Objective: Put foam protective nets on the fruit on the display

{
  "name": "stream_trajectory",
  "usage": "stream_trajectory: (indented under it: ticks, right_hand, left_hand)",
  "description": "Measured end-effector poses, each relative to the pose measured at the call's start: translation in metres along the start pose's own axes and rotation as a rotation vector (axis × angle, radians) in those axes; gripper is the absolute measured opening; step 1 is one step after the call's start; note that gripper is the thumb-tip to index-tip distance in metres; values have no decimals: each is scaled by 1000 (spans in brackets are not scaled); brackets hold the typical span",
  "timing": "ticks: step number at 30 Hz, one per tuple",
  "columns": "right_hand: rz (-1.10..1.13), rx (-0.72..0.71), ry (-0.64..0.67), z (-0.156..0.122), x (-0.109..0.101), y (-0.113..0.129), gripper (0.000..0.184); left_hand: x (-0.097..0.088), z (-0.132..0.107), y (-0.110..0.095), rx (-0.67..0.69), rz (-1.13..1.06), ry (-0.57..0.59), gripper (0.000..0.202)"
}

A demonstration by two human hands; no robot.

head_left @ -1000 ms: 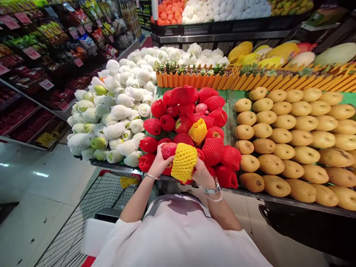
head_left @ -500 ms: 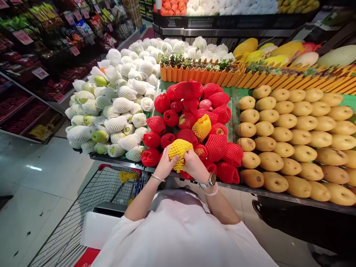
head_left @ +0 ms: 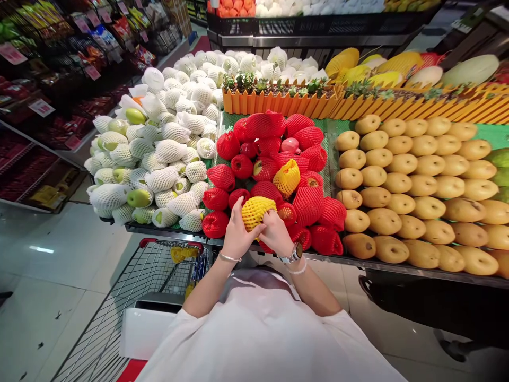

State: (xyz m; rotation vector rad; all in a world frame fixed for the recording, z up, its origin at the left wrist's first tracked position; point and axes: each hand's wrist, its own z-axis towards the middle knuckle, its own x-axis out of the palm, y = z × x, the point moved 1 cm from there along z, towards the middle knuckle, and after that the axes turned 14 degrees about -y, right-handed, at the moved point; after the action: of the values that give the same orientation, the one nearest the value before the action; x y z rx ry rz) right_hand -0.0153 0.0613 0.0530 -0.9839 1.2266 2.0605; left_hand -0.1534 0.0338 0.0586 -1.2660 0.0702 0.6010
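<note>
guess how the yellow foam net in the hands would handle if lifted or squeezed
The yellow foam net looks soft and springy: its open mesh bulges between the left hand and right hand. Probably grippy, not slippery. Being rounded, it may roll off the heaped red-netted pile if released.

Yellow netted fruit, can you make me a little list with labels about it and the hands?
Held thing: yellow-netted fruit
Left hand: grips its left side
Right hand: grips its right side
Around it: red-netted fruit pile
Left of pile: white-netted fruit
Right of pile: tan pears
Lower left: shopping cart
</note>
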Motion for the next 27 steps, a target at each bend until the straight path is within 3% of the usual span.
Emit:
stream_trajectory:
  ticks: [4, 8, 14, 18, 21, 23, 27]
  right_hand:
    - [52, -4, -47, -7, 3, 3, 28]
    - [27, -3, -48, -11, 2, 2, 27]
    - [-9, -42, -51, -12, 3, 4, 26]
    - [7, -49, -7, -14, 3, 4, 25]
    - [67, -32, -55, -16, 0, 2, 28]
    - [105, -27, -70, -16, -2, 0, 30]
    - [181, 0, -84, -17, 3, -5, 36]
  left_hand:
    - [1, 0, -5, 209, 130, -61, 43]
    - [-4, 0, -4, 313, 221, -51, 39]
    - [-16, 26, -19, 376, 289, 119, 48]
    - [-17, 54, -26, 363, 418, 326, 39]
    - [-21, 64, -25, 323, 519, 368, 38]
    - [-25, 60, -25, 307, 445, 358, 41]
    - [-31, 34, -25, 254, 48, 409, 53]
